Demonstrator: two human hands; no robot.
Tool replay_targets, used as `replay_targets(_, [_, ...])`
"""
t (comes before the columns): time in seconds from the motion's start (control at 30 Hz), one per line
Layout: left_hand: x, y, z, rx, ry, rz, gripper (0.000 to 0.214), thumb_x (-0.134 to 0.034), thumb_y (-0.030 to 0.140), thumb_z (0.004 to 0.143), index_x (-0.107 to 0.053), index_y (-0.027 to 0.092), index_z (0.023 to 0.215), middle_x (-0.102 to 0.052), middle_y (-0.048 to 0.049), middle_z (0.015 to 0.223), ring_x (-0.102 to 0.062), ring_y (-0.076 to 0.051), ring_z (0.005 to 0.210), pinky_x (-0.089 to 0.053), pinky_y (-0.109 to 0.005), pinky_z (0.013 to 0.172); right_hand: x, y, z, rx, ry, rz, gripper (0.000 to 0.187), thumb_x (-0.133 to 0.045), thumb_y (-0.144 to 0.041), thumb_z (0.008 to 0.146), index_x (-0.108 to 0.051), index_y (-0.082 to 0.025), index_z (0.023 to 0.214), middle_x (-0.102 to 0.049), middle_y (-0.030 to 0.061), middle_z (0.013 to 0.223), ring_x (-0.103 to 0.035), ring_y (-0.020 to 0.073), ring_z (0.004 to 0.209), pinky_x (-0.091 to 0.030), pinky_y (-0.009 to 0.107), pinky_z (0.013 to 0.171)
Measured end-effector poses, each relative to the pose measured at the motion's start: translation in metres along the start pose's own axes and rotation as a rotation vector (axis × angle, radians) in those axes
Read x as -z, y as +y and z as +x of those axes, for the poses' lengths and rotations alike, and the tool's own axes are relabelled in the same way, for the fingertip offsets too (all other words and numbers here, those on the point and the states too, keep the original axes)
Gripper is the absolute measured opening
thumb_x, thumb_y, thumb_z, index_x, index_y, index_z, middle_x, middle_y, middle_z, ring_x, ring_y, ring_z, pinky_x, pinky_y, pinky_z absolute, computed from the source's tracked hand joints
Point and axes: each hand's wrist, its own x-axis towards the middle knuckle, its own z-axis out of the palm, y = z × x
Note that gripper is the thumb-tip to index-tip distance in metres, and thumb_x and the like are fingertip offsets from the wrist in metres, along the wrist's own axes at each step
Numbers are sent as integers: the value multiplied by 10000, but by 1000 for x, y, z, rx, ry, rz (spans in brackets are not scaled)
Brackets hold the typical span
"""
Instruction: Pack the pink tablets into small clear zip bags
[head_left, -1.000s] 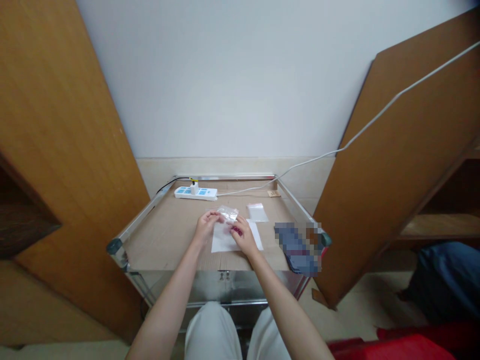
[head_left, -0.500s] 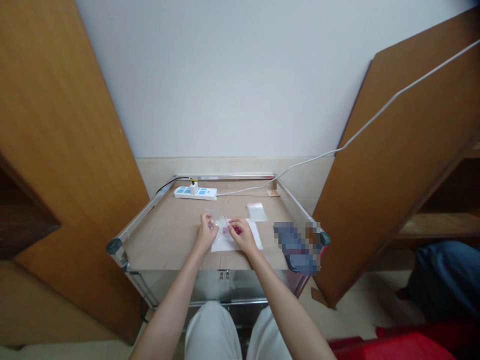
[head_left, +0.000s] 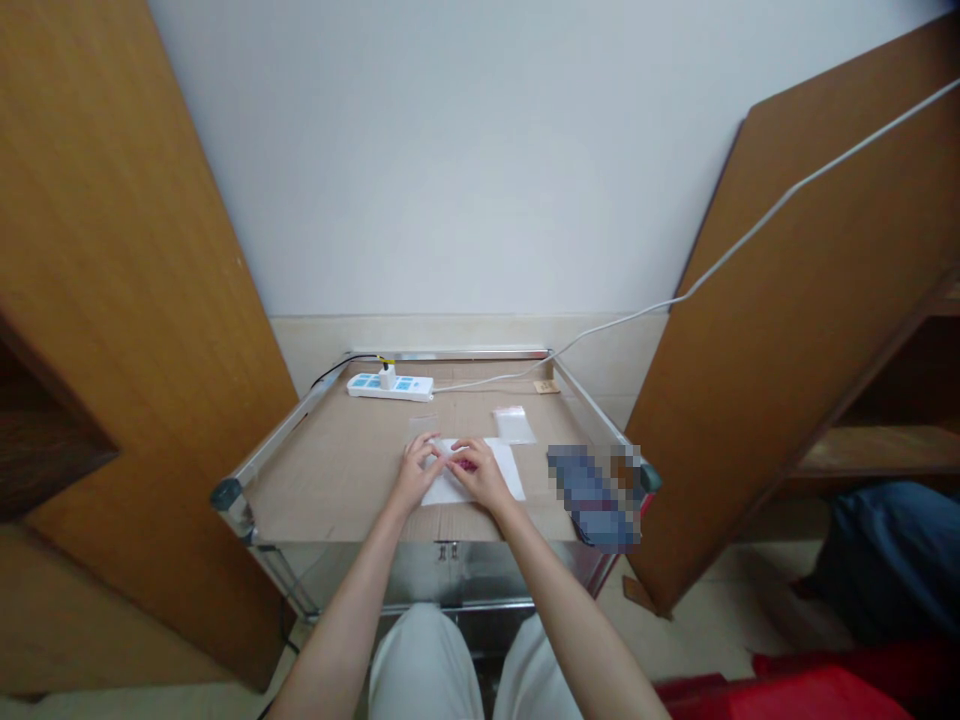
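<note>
**Hands come down, bag pressed flat on the paper**

A second ago the left hand [head_left: 412, 475] and right hand [head_left: 484, 478] held the clear plastic bag [head_left: 450, 457] raised over the white paper sheet [head_left: 504, 482]. Now both rest low on the sheet, their fingers [head_left: 433, 447] almost meeting above the bag, which lies flat beneath them. The red contents [head_left: 469, 465] have dropped with it and show just under the right hand's fingertips. A small clear plastic piece [head_left: 423, 421] now shows on the bench just beyond the left fingers.
</note>
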Motion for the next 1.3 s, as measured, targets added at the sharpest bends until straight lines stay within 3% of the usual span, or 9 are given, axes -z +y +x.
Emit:
replay_targets(0.67, [-5, 20, -5, -149, 16, 303, 42, -440, 159, 687, -469, 173, 661, -463, -72, 1046, -427, -195, 981, -345, -354, 845, 3, -9, 0, 23, 45, -81, 38, -514, -184, 707, -545, -192, 688, -532, 46, 867, -467, 172, 873, -327, 316, 773])
replay_targets(0.87, [-1, 21, -7, -121, 35, 325, 55, -466, 122, 635, -462, 177, 629, -464, -68, 1018, -438, -201, 963, -351, -348, 830, 2, -3, 0, -60, 167, -71, 44, -483, -149, 683, -496, -184, 661, -515, 32, 808, -473, 155, 781, -346, 293, 728])
replay_targets(1.1, [2, 27, -9, -130, 38, 361, 36, -464, 155, 672, -487, 182, 667, -457, -67, 1057, -415, -204, 996, -315, -356, 848, 2, -4, -1, -44, 128, -10, 107, -457, -131, 699, -497, -195, 775, -525, 30, 788, -496, 159, 778, -382, 291, 717])
replay_targets(1.3, [1, 29, -9, -136, 46, 388, 65, -449, 181, 706, -509, 184, 683, -444, -70, 1094, -391, -208, 1028, -286, -368, 860, 2, 1, -2, 52, 18, 70, 256, -397, -73, 726, -598, -216, 798, -541, 58, 943, -509, 154, 880, -409, 283, 746])
